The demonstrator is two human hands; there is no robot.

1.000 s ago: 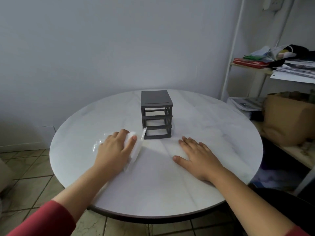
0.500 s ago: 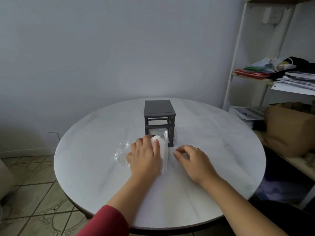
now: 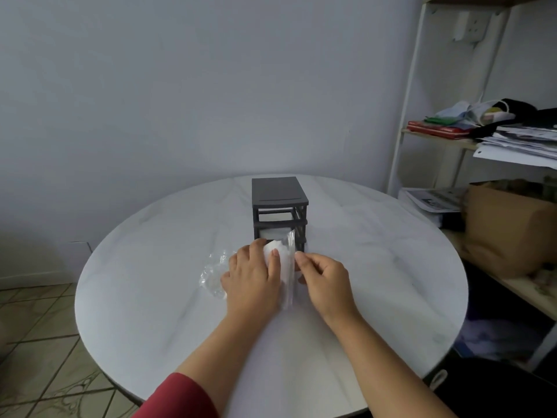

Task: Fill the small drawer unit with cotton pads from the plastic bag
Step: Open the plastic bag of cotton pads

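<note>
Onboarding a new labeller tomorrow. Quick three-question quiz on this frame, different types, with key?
1. True or false: the drawer unit stands upright on the round table.
2. The left hand grips: A) the plastic bag of cotton pads B) a pen C) nothing.
3. On which side of the table does the shelf with papers stand?
Key: 1 true; 2 A; 3 the person's right.

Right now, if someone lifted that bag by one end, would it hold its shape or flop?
Probably flop: the bag is thin clear film, crumpled loose beside the left hand. Likely light, since the white pads inside look soft. The glossy film may slip; the right hand also pinches it.
</note>
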